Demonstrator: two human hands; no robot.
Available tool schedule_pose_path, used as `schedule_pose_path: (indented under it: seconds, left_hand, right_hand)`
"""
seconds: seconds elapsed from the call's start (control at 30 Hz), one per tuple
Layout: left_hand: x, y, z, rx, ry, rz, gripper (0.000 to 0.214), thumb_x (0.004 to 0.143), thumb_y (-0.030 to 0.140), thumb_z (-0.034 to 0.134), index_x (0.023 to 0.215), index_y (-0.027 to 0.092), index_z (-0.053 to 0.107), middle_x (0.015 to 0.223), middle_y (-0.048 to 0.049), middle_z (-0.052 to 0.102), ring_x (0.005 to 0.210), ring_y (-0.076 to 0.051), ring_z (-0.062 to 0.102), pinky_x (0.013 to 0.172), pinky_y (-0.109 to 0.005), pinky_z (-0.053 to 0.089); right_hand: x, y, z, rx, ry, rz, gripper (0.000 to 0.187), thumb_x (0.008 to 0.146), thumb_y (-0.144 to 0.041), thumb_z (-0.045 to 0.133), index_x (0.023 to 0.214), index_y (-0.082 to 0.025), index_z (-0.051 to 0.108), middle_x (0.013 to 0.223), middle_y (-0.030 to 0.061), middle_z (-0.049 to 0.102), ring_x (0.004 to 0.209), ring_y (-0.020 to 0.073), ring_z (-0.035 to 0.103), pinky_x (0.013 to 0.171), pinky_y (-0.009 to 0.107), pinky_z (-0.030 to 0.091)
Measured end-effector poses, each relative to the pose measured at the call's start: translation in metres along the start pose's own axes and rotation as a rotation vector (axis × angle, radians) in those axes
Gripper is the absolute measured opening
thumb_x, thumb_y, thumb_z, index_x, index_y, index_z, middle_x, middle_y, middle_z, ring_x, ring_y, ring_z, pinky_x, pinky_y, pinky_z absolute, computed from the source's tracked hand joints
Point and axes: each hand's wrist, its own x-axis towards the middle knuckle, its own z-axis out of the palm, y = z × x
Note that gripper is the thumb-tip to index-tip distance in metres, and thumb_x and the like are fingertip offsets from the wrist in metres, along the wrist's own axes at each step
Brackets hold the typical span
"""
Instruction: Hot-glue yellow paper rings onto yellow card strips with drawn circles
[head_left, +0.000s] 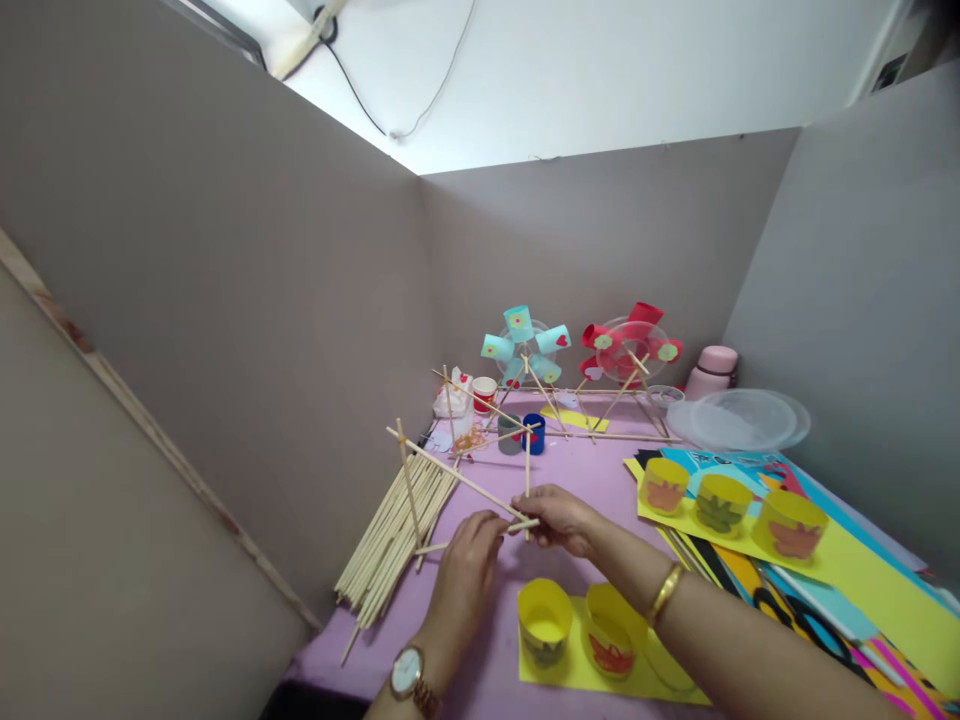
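Note:
A frame of thin wooden sticks (465,481) stands tilted over the table, its sticks crossing in triangles. At its near right corner, where several stick ends meet, my right hand (561,520) pinches the joint. My left hand (471,552) is closed on the lower stick just left of that corner, its fingertips close to the right hand's. Whether a rubber band lies between the fingers is too small to tell. Beside the frame on the left lies a bundle of loose wooden sticks (394,535).
Yellow paper cups (545,612) stand on yellow card in front; more stand at right on coloured paper near scissors (814,625). Behind are a blue pinwheel-like wheel (517,322), a red one (643,318), clear plastic discs (742,418), a pink bottle (711,373) and orange rubber bands (471,438).

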Motion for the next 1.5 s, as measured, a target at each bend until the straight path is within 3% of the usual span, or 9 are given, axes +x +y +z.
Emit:
schedule_pose_path:
  seconds: [0.13, 0.33, 0.53, 0.7, 0.83, 0.93, 1.13, 1.3, 1.5]
  left_hand:
    - [-0.021, -0.017, -0.006, 0.104, 0.017, -0.054, 0.020, 0.092, 0.019, 0.036, 0.096, 0.019, 0.056, 0.099, -0.0074, 0.062, 0.095, -0.019, 0.057, 0.085, -0.032, 0.046]
    - [-0.050, -0.051, -0.023, 0.410, 0.023, -0.297, 0.017, 0.083, 0.014, 0.046, 0.097, 0.014, 0.056, 0.104, -0.0141, 0.057, 0.095, -0.028, 0.053, 0.082, -0.042, 0.043]
    - [-0.042, -0.058, -0.024, 0.589, -0.059, -0.368, 0.026, 0.083, 0.003, 0.036, 0.087, 0.015, 0.059, 0.089, -0.0096, 0.059, 0.084, -0.023, 0.054, 0.076, -0.034, 0.041]
    - [-0.035, -0.061, -0.022, 0.666, -0.086, -0.395, 0.026, 0.085, 0.005, 0.035, 0.091, 0.014, 0.059, 0.093, -0.0107, 0.060, 0.088, -0.026, 0.055, 0.076, -0.035, 0.040]
    - [-0.033, -0.058, -0.023, 0.688, -0.095, -0.412, 0.028, 0.084, 0.003, 0.033, 0.092, 0.012, 0.059, 0.093, -0.0125, 0.059, 0.089, -0.027, 0.055, 0.073, -0.035, 0.041]
    - [-0.031, -0.052, -0.024, 0.663, -0.108, -0.384, 0.027, 0.085, 0.007, 0.034, 0.095, 0.010, 0.060, 0.095, -0.0138, 0.059, 0.089, -0.028, 0.055, 0.074, -0.036, 0.042]
    - [-0.021, -0.040, -0.012, 0.515, -0.169, -0.229, 0.033, 0.089, 0.017, 0.037, 0.116, 0.012, 0.056, 0.121, -0.0152, 0.055, 0.109, -0.029, 0.050, 0.089, -0.040, 0.038]
    - [-0.006, -0.032, 0.004, 0.382, -0.244, -0.145, 0.036, 0.085, 0.006, 0.037, 0.109, 0.016, 0.062, 0.102, -0.0095, 0.066, 0.094, -0.024, 0.058, 0.081, -0.036, 0.042]
    - [0.005, -0.024, 0.011, 0.238, -0.228, -0.089, 0.034, 0.081, 0.001, 0.037, 0.094, 0.014, 0.066, 0.089, -0.0093, 0.067, 0.086, -0.020, 0.060, 0.079, -0.032, 0.044]
  right_hand:
    - [-0.001, -0.004, -0.006, 0.026, -0.011, -0.024, 0.027, 0.090, -0.033, 0.054, 0.110, -0.016, 0.057, 0.106, 0.0057, 0.063, 0.086, 0.0180, 0.064, 0.073, 0.037, 0.054]
    - [-0.009, -0.001, -0.018, 0.068, -0.038, -0.077, 0.024, 0.091, -0.033, 0.053, 0.105, -0.015, 0.059, 0.095, 0.0033, 0.064, 0.074, 0.0140, 0.063, 0.064, 0.031, 0.054]
    - [-0.020, 0.024, -0.043, 0.092, -0.009, -0.106, 0.022, 0.092, -0.033, 0.052, 0.098, -0.014, 0.059, 0.082, -0.0002, 0.063, 0.059, 0.0093, 0.059, 0.052, 0.024, 0.050]
    - [-0.023, 0.051, -0.072, 0.069, 0.072, -0.063, 0.023, 0.091, -0.033, 0.053, 0.104, -0.015, 0.058, 0.093, 0.0026, 0.064, 0.070, 0.0128, 0.063, 0.060, 0.029, 0.053]
    - [-0.017, 0.066, -0.082, 0.010, 0.143, 0.007, 0.025, 0.091, -0.033, 0.054, 0.109, -0.015, 0.058, 0.102, 0.0047, 0.064, 0.080, 0.0161, 0.064, 0.069, 0.034, 0.054]
    - [-0.014, 0.071, -0.082, -0.044, 0.196, 0.039, 0.027, 0.090, -0.032, 0.055, 0.112, -0.016, 0.057, 0.110, 0.0062, 0.062, 0.089, 0.0188, 0.063, 0.075, 0.038, 0.054]
    - [-0.021, 0.073, -0.078, -0.169, 0.304, 0.041, 0.027, 0.090, -0.031, 0.055, 0.113, -0.016, 0.056, 0.110, 0.0063, 0.062, 0.089, 0.0190, 0.063, 0.076, 0.039, 0.053]
    - [-0.027, 0.075, -0.078, -0.313, 0.402, 0.027, 0.026, 0.090, -0.030, 0.055, 0.112, -0.016, 0.057, 0.107, 0.0057, 0.063, 0.085, 0.0178, 0.064, 0.073, 0.037, 0.054]
    - [-0.032, 0.086, -0.090, -0.515, 0.483, -0.036, 0.023, 0.090, -0.031, 0.055, 0.107, -0.016, 0.059, 0.107, 0.0052, 0.063, 0.088, 0.0184, 0.063, 0.076, 0.038, 0.053]
